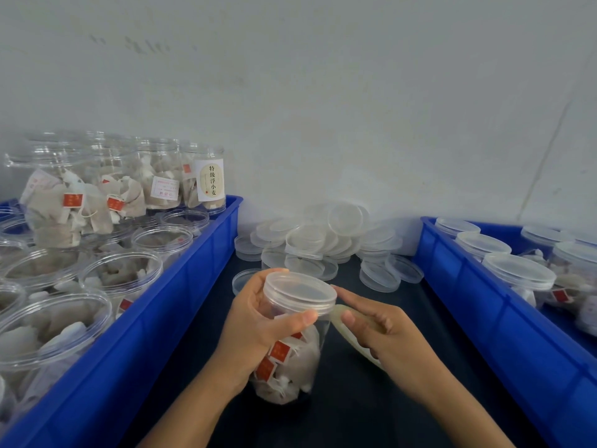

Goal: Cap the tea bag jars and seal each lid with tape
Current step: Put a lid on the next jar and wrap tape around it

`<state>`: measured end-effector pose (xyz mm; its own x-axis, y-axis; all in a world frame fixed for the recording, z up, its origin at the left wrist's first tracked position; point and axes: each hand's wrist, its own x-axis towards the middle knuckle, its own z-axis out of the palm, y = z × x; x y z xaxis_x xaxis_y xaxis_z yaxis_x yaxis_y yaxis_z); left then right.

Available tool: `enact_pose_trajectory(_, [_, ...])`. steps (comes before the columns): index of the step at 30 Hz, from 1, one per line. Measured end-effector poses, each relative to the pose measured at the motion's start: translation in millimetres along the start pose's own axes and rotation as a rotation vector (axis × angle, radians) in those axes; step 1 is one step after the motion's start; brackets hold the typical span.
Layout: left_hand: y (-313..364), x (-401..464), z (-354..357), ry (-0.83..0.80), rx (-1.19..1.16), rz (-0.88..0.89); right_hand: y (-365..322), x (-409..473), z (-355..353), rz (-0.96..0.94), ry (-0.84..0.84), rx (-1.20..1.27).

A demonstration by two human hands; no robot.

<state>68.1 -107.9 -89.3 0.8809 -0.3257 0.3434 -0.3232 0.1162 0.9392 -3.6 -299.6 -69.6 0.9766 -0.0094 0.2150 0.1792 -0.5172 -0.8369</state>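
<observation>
I'm gripping the capped jar (292, 337) with my left hand (258, 321), thumb under its lid (299, 294); my right hand (378, 328) is pinching tape (350, 334) beside it.

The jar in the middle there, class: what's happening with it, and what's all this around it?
A person's left hand grips a capped jar of tea bags while the right hand brings a roll of tape to the lid. Uncapped jars fill the left bin, capped ones the right bin, and spare lids lie behind.

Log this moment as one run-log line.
left hand grips capped jar | right hand holds tape roll at lid | sealing
</observation>
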Motion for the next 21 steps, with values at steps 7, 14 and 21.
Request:
enact_pose_trajectory(7, [-1.7,0.5,2.0,-0.135,-0.094,-0.069,-4.4,-1.0,0.6,-0.027,-0.027,0.06])
enact_pose_trajectory(14, [-1.1,5.5,0.4,-0.086,-0.12,-0.102,-5.1,-2.0,-4.5,-0.017,0.055,-0.087])
enact_pose_trajectory(21, [-2.2,5.9,0.3,-0.077,-0.115,-0.114,-6.1,-2.4,-3.9,0.014,0.034,-0.095])
